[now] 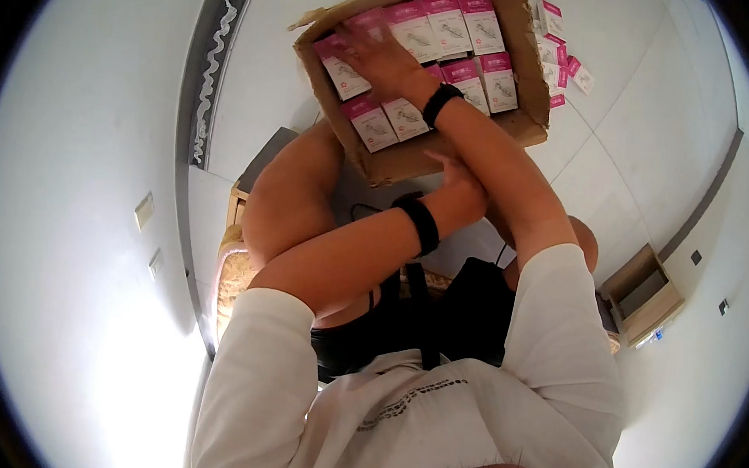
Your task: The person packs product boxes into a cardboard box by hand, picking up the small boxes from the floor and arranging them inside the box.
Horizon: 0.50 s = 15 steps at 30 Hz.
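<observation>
An open cardboard carton (534, 81) sits in front of my knees, with several small white-and-pink boxes (482, 24) standing in rows inside it. My right hand (381, 61) lies over the boxes at the carton's left side, its fingers spread across their tops. Beneath my right forearm, my left hand (459, 186) is at the carton's near edge. Its thumb shows against the cardboard, but the other fingers are hidden, so I cannot tell whether it grips the edge. Both wrists wear black bands, and the forearms cross.
More small white-and-pink boxes (552, 65) lie loosely on the tiled floor (631, 104) right of the carton. A small wooden stand (645, 293) is by the right wall. The left wall carries a switch plate (144, 210). My bare legs flank the carton's near side.
</observation>
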{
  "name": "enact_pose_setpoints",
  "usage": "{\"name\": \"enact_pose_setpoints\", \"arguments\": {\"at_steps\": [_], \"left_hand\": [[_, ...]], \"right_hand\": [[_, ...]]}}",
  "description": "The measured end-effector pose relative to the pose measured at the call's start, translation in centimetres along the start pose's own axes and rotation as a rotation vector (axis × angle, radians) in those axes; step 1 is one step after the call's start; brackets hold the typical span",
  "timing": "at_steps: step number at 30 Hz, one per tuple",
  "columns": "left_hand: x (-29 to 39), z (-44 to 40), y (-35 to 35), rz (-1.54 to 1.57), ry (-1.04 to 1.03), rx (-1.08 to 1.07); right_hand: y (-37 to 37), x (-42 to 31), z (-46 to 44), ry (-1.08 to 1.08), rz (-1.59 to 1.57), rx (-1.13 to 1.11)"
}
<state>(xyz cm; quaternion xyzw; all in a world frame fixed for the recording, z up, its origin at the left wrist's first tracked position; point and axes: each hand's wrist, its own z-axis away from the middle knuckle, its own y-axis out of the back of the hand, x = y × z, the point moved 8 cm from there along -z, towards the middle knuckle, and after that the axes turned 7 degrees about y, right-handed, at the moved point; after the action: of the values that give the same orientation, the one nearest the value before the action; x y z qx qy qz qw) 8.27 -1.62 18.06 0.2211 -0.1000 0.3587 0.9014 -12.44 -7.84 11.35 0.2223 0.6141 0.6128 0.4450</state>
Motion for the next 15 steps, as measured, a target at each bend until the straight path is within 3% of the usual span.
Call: {"name": "enact_pose_setpoints", "arguments": {"at_steps": [2, 3, 5, 7, 15], "left_hand": [[-0.5, 0.4, 0.6, 0.040, 0.024, 0.052], [-0.7, 0.8, 0.8, 0.038, 0.022, -0.023], [-0.7, 0.8, 0.4, 0.049, 0.026, -0.097], [-0.4, 0.5, -0.6, -0.151, 0.010, -0.184], [-0.6, 0.9, -0.1, -0.044, 0.022, -0.104]], "right_hand": [[-0.2, 0.7, -0.1, -0.039, -0.092, 0.021], [0.0, 1.2, 0.0, -0.089, -0.182, 0.042], [0.3, 1.4, 0.3, -0.078, -0.122, 0.031], [0.9, 1.4, 0.3, -0.098, -0.047, 0.014], [-0.1, 0.5, -1.2, -0.058, -0.082, 0.049]]}}
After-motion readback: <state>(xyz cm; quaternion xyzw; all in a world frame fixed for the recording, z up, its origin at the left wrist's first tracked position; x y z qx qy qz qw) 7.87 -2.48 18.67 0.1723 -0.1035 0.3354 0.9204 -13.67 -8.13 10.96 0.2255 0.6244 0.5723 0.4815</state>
